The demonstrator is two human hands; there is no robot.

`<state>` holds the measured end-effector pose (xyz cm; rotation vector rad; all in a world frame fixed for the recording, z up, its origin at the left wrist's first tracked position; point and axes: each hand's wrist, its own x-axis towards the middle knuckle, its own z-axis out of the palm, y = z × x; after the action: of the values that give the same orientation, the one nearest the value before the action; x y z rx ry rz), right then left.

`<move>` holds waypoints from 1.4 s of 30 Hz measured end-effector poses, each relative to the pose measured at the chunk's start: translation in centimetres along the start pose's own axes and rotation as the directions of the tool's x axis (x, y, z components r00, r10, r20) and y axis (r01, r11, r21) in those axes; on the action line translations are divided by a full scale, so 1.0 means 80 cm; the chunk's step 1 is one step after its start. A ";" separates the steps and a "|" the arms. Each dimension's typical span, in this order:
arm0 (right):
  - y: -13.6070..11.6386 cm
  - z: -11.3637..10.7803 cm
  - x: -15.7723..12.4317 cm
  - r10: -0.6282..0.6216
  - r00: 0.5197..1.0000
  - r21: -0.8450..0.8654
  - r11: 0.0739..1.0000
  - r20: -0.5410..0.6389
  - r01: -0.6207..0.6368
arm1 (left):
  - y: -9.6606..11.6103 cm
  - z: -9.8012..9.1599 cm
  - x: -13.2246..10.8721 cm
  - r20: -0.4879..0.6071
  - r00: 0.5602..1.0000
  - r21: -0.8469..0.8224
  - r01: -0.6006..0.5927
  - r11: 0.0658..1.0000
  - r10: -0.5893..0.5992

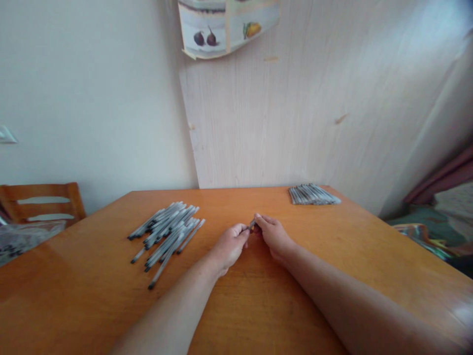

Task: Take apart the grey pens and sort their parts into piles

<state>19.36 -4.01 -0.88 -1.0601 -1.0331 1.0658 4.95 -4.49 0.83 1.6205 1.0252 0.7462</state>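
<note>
Both my hands rest near the middle of an orange wooden table (332,266). My left hand (231,245) and my right hand (272,235) meet fingertip to fingertip, both pinched on a small grey pen-like piece (252,225) held between them. Most of that piece is hidden by my fingers. To the left lies a loose pile of several grey pens with dark tips (166,231). A neat bundle of similar grey pens (312,194) lies at the far right edge of the table.
A wooden chair (44,199) stands at the left, with a clear plastic bag (22,239) in front of it. A pale wood panel (281,113) rises behind the table. Cloth and clutter (432,234) lie on the floor at the right.
</note>
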 end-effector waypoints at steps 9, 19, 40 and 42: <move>0.004 -0.001 0.005 0.005 1.000 0.011 1.000 -0.022 -0.004 | 0.003 0.001 0.001 0.009 1.000 -0.014 -0.003 1.000 0.003; 0.004 -0.002 0.005 0.006 0.999 0.028 1.000 -0.038 -0.005 | 0.003 0.000 0.003 0.024 1.000 -0.054 0.016 0.998 -0.014; 0.003 -0.006 0.004 0.010 1.000 0.022 1.000 -0.026 -0.010 | -0.006 -0.004 0.007 0.079 0.993 -0.150 0.102 0.983 -0.091; 0.003 -0.006 0.004 0.006 1.000 0.019 1.000 -0.025 -0.006 | -0.007 -0.004 0.007 0.085 0.993 -0.152 0.098 0.984 -0.086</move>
<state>19.84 -3.71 -1.12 -1.0596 -0.9990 1.0626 4.78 -3.76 0.41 1.4475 0.9553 0.6784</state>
